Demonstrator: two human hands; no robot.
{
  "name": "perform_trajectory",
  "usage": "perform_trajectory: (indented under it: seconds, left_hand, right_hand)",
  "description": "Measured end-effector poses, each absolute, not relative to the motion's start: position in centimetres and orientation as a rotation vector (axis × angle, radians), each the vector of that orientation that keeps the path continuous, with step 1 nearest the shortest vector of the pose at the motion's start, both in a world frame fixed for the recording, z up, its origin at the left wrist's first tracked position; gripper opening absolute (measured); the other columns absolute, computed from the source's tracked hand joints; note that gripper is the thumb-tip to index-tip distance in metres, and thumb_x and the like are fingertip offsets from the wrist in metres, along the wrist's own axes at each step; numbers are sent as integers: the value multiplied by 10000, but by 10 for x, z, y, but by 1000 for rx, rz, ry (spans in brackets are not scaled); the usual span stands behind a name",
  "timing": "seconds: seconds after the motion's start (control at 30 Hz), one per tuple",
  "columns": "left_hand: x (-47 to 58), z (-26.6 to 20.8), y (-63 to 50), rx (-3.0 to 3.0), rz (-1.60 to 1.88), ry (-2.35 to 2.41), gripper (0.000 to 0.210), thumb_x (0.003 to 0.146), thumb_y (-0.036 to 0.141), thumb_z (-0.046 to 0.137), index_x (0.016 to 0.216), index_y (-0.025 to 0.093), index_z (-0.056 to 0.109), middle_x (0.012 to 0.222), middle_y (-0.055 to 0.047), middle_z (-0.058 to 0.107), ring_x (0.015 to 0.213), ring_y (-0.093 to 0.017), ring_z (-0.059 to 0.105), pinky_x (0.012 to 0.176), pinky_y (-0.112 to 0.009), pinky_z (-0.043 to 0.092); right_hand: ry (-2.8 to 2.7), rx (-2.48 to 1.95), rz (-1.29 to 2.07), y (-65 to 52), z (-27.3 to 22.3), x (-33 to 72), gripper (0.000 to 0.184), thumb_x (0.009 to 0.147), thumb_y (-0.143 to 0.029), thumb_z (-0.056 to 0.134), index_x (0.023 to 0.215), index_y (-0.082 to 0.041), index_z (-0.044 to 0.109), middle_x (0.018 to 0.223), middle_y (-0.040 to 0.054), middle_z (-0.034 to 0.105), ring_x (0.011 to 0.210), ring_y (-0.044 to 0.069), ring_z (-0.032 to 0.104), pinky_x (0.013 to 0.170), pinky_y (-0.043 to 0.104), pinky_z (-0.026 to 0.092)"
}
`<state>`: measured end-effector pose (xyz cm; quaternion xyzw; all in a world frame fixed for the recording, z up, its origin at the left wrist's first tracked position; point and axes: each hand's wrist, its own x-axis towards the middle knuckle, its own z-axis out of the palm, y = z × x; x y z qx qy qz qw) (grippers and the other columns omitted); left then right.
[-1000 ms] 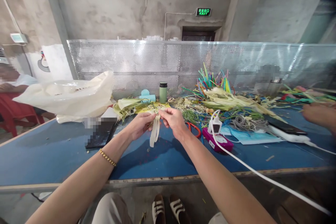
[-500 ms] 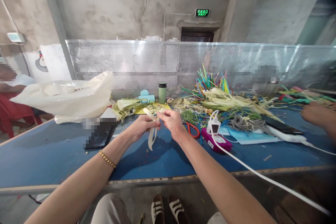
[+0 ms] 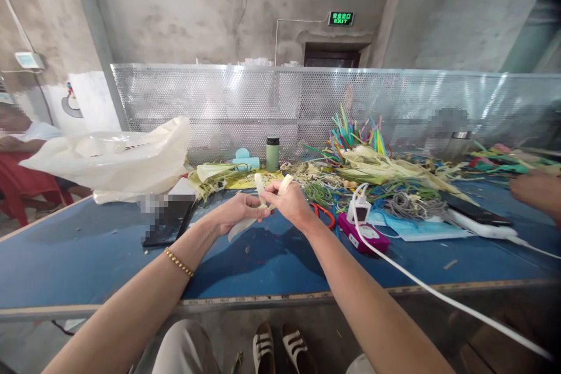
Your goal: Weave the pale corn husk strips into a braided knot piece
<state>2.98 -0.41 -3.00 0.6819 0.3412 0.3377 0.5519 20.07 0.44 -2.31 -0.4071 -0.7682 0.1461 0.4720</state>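
Note:
Both hands meet above the blue tabletop, with a pale corn husk strip between them. My left hand pinches the strip, and one flat end hangs below its fingers. Close against it, my right hand is closed on the same strip. Curled parts of the strip stand up above the fingers of both hands. Exactly how it is folded or crossed at the fingertips is hidden. Behind the hands lies a bunch of pale husks, and red-handled scissors rest just right of my right hand.
A purple power block with a white charger and cable lies right, beside a blue sheet and dark phone. Further back are a green bottle and colourful stems. A plastic bag sits left; another person's hand is far right.
The strip's hanging end has swung left and now slants below my left hand. My right hand has turned slightly, and a curl of strip shows above it. Both hands still hold the strip.

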Motion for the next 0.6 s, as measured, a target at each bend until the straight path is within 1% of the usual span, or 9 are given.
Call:
perform_trajectory:
  seconds: [0.1,0.17,0.27,0.33,0.47,0.6]
  left_hand:
    - [30,-27,-5,1542,849,746,304,704,418,773,676,133,672,612,-33,622,490,-87,473,472,-233,305]
    - [32,-27,-5,1485,889,717,323,718,439,763,727,127,681,653,-51,654,535,-103,533,504,-228,357]
    - [34,-31,-4,1427,904,722,345,717,453,761,738,117,684,667,-71,675,573,-128,584,555,-243,417]
    - [35,-34,-2,1440,908,745,331,705,434,772,709,113,687,646,-69,670,557,-122,575,553,-241,413]
    - [34,-36,-1,1505,880,789,309,710,412,761,648,117,695,593,-56,642,509,-101,521,510,-232,363]
    - [34,-33,-4,1499,816,820,258,684,382,772,686,127,734,572,-40,629,489,-101,488,499,-241,339]
  right_hand:
    - [-1750,-1004,403,8,-25,202,159,784,-272,617,696,-155,677,650,17,669,604,131,560,587,233,393]
    - [-1734,-998,402,8,-25,202,153,782,-272,611,703,-155,670,665,25,680,621,139,579,595,233,410]
    - [-1734,-1012,392,6,-25,201,150,781,-282,610,722,-156,666,677,31,687,626,146,592,592,234,420]
    - [-1737,-1035,374,4,-25,199,150,780,-283,611,718,-157,664,673,29,683,626,147,593,586,232,417]
    - [-1766,-1059,334,3,-25,197,169,784,-263,601,661,-160,651,642,21,666,610,137,584,576,224,405]
    - [-1765,-1052,363,3,-26,196,208,795,-267,583,622,-163,630,567,1,622,534,118,555,540,219,391]
